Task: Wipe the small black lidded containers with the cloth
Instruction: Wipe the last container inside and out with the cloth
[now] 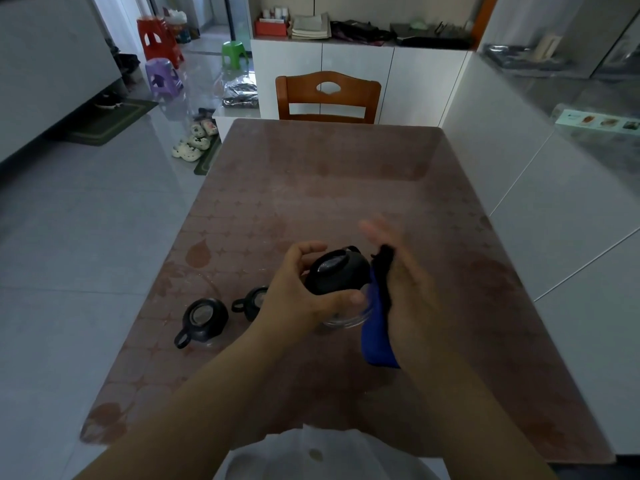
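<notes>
1. Tabletop (346,174) lies bare across its far half, up to the wooden chair (329,97) pushed in at the far edge. The right edge runs along a white cabinet wall (512,174). The left edge drops to an open grey tiled floor (86,220).
2. Two small black lidded containers stand on the near left of the table, close to that left edge. The nearer container (204,322) has its loop handle pointing towards the table's edge. The second container (252,303) is just beside it and partly hidden behind the left wrist.
3. The table cover is brownish, glossy and printed with pale star shapes and a few leaf shapes. Each lid is a rounded matt black dome with a shiny oval patch on top.
4. The held container (336,271) is raised above the table in the middle, tilted with its lid towards the camera. Its clear glass body shows below the lid.
5. The left hand (304,292) grips this container, fingers curled over the far side of the lid and thumb across the near side.
6. The right hand (408,282) stands upright just beside it, palm towards the container, fingers stretched straight and blurred.
7. The cloth (377,327), blue with a dark upper end, hangs between that palm and the container. Whether the thumb pins it cannot be seen.
</notes>
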`<state>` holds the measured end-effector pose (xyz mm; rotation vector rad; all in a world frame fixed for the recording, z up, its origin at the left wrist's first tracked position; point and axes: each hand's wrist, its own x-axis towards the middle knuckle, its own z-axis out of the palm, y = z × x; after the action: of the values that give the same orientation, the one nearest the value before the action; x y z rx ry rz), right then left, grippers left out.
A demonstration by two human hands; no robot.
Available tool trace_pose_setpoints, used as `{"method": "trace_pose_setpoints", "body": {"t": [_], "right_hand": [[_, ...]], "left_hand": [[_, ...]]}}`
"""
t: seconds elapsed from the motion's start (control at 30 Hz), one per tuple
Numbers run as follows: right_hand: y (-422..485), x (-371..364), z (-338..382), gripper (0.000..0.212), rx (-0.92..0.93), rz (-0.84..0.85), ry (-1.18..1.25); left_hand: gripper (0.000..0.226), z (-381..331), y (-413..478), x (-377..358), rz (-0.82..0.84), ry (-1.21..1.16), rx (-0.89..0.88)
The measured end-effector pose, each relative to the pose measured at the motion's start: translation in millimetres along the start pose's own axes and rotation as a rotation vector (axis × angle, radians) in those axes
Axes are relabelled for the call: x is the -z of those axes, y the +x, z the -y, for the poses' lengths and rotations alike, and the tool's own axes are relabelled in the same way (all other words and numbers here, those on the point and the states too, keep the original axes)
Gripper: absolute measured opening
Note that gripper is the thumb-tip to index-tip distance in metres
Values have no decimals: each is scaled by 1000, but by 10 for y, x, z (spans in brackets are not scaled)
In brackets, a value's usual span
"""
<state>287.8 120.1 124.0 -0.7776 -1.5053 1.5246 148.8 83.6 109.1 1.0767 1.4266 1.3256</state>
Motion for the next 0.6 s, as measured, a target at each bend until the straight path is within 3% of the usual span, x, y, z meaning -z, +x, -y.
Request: {"method": "trace_pose_setpoints", "body": {"t": [0.1, 0.23, 0.6], "right_hand": [[12, -62, -50, 31, -4, 79, -165], [-7, -51, -130, 38, -27, 12, -169], [-14, -83, -259, 33, -38, -150, 67]], "left_hand": [[85, 20, 5, 4, 10, 10, -6], [98, 49, 1, 17, 55, -15, 21], [88, 75, 19, 60, 129, -127, 75]]}}
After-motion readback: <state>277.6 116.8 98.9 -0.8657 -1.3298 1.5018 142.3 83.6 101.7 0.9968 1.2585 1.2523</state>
